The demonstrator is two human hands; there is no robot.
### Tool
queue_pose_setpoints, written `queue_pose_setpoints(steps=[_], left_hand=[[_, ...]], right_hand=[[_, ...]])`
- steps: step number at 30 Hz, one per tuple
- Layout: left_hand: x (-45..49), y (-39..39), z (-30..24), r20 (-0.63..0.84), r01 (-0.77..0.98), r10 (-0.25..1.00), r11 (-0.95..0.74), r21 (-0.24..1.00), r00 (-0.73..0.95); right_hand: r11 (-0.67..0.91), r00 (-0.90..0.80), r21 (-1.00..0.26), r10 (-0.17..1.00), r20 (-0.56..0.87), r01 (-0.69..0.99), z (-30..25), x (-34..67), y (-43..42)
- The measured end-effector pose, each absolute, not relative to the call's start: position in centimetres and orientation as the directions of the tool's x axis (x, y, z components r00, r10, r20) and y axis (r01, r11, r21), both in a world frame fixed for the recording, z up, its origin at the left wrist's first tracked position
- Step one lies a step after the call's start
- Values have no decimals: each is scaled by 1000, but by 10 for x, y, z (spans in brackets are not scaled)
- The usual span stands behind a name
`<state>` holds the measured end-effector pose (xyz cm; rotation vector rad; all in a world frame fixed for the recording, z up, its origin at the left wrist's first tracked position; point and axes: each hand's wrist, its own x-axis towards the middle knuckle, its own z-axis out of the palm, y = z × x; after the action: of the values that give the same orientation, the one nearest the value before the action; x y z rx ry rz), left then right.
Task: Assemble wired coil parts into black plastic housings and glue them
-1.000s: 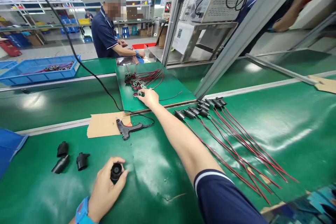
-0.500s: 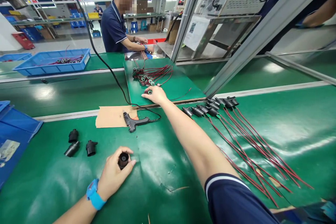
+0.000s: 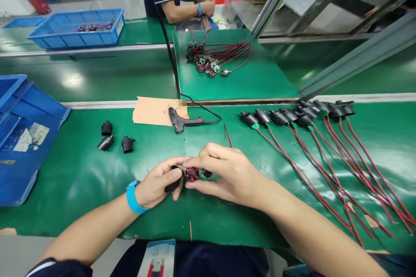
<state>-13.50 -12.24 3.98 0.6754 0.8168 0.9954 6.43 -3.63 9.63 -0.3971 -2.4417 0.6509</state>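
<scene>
My left hand (image 3: pixel 159 181) is closed around a black plastic housing (image 3: pixel 173 179), partly hidden by the thumb. My right hand (image 3: pixel 224 171) pinches a small motor stator (image 3: pixel 192 174) with red copper windings, a green part beside it. The stator is right beside the housing, close to my left fingertips. A red and black wire end (image 3: pixel 228 135) sticks up behind my right hand. Three loose black housings lie at the left, one of them a housing with a side spout (image 3: pixel 128 144). A black glue gun (image 3: pixel 183 120) rests partly on a piece of cardboard (image 3: pixel 151 110).
Black housings (image 3: pixel 279 117) with long red wires lie in a row at the right. Several wired stators (image 3: pixel 208 65) lie on a raised green board (image 3: pixel 234 88). Blue bins (image 3: pixel 74 43) stand at the left and back. A co-worker's hands (image 3: pixel 206 4) work behind the board.
My right hand has come back from the raised board with a stator, to beside the housing. My left hand has turned the housing toward it. The view has tilted down.
</scene>
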Motion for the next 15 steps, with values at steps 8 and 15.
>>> queue_pose_setpoints(steps=[8,15], left_hand=[[-134,-127,43,-333,-448,913,407,796,237],[-131,-126,40,-368,-439,889,455,775,272]], right_hand=[[733,-787,-661,498,364,158,82,84,-48],[609,-645,-763,677,356,218,78,81,-54]])
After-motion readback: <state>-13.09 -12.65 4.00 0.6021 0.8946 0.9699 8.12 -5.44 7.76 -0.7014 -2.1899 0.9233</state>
